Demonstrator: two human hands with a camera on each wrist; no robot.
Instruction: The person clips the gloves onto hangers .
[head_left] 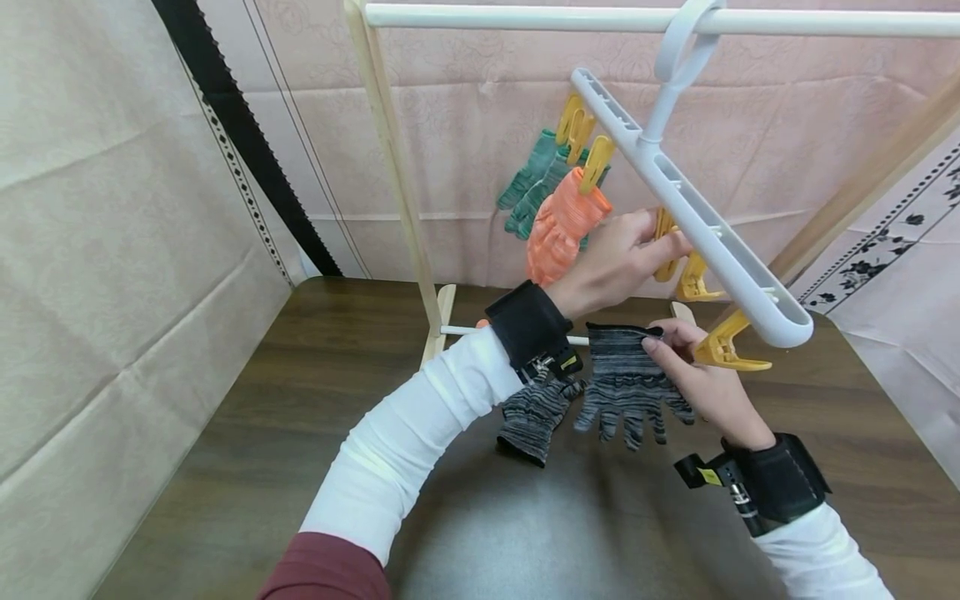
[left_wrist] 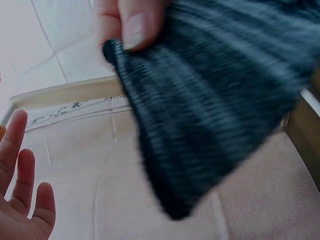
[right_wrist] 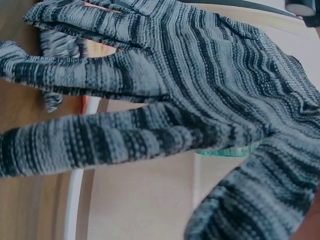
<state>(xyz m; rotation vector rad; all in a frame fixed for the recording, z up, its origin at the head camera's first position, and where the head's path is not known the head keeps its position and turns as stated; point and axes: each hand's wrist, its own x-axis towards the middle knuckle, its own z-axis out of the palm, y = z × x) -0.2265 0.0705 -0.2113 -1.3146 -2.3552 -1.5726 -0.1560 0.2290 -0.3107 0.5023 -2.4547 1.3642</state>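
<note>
In the head view my right hand (head_left: pixel 701 379) pinches a black-and-grey striped knit glove (head_left: pixel 626 375) by its cuff corner, between thumb and fingers. The glove hangs with its fingers pointing down; the right wrist view shows its striped fingers (right_wrist: pixel 95 145) close up. My left hand (head_left: pixel 618 258), above the glove, pinches a yellow clothespin (head_left: pixel 664 223) under the pale blue hanger (head_left: pixel 697 208). Its other fingers (left_wrist: pixel 22 182) are spread loosely in the left wrist view. A second striped glove (head_left: pixel 534 421) lies on the table, partly behind my left wrist.
Green gloves (head_left: pixel 536 179) and an orange glove (head_left: pixel 562 221) hang from yellow clothespins at the hanger's far end. More yellow clothespins (head_left: pixel 723 343) hang at its near end. The hanger hooks over a white rod (head_left: pixel 510 17) on a wooden frame (head_left: pixel 393 158), standing on the brown table (head_left: pixel 315 433).
</note>
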